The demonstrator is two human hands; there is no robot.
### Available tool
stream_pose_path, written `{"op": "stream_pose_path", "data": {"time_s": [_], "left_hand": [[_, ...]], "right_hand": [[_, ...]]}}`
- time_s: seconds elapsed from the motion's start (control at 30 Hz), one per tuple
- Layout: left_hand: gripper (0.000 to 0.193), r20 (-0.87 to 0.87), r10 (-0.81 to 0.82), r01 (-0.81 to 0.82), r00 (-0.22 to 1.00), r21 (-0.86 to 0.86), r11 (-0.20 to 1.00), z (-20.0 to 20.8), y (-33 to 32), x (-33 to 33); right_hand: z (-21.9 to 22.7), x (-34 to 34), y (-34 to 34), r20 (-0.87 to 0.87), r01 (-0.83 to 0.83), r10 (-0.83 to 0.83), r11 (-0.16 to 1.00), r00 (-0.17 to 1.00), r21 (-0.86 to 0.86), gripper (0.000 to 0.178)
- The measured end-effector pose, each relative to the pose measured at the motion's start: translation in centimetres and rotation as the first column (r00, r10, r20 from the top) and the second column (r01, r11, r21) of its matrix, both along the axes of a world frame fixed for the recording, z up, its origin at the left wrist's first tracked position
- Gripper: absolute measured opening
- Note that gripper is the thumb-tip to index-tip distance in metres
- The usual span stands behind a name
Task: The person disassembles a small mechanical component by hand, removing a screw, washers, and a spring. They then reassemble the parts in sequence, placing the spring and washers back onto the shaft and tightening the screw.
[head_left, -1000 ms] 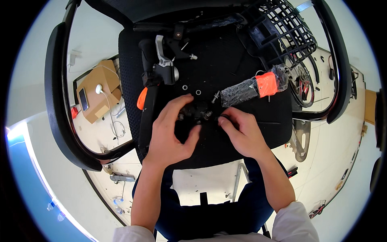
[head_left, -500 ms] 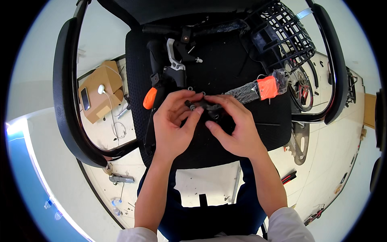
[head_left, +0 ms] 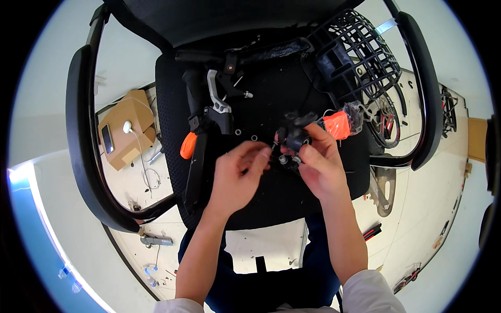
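Note:
My right hand (head_left: 324,166) is closed around a dark bicycle part (head_left: 296,136), lifted above the black chair seat (head_left: 245,195). The part has a rounded black body and small metal fittings on its lower side; its exact kind is unclear. Just left of it, my left hand (head_left: 241,175) pinches thumb and index finger together, and what they hold is too small to make out. Two small metal rings, one a washer (head_left: 254,138) and the other a second washer (head_left: 238,132), lie on the seat beyond my left hand. A brake lever (head_left: 219,107) with a silver blade lies farther left.
A black plastic basket (head_left: 365,57) sits at the seat's far right. An orange piece in clear wrap (head_left: 338,125) lies near the right armrest (head_left: 420,94). An orange-ended part (head_left: 188,146) is at the left. A cardboard box (head_left: 125,122) with a phone stands on the floor.
My hands have moved apart. The right hand has raised and turned the dark part, while the left has drawn back from it. The view has shifted slightly.

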State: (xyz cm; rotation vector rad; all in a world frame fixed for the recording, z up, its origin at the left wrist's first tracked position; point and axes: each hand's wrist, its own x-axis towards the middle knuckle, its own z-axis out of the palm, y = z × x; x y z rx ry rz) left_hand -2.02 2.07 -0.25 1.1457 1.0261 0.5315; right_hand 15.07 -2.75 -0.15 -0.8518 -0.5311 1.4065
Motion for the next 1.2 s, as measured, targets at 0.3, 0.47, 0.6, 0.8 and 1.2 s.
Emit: {"op": "stream_pose_path", "data": {"time_s": [0.3, 0.47, 0.6, 0.8, 1.2], "left_hand": [[0.019, 0.122, -0.299, 0.313, 0.946, -0.116, 0.943, 1.4, -1.8, 1.1], [0.026, 0.159, -0.25, 0.278, 0.955, -0.185, 0.943, 2.8, -1.1, 1.2], [0.031, 0.198, -0.157, 0.187, 0.968, -0.142, 0.972, 2.9, -0.7, 0.3], [0.044, 0.232, -0.01, -0.059, 0.973, 0.289, 0.956, 1.6, -1.3, -0.1], [0.049, 0.558, 0.208, 0.127, 0.804, -0.501, 0.856, 1.8, 0.6, -1.1]], "right_hand": [[0.6, 1.2, 0.9, -0.077, 0.23, -0.239, 0.966, 0.968, -0.114, 0.052], [0.4, 1.4, 0.7, 0.109, 0.192, -0.177, 0.97, 0.978, -0.147, 0.056], [0.8, 1.2, 0.6, 0.068, 0.224, -0.215, 0.956, 0.974, -0.188, 0.046], [0.9, 0.8, -0.2, 0.076, 0.2, -0.185, 0.932, 0.98, -0.303, 0.038], [1.2, -0.6, -0.1, 0.17, 0.143, -0.1, 0.954, 0.98, -0.263, 0.04]]}}
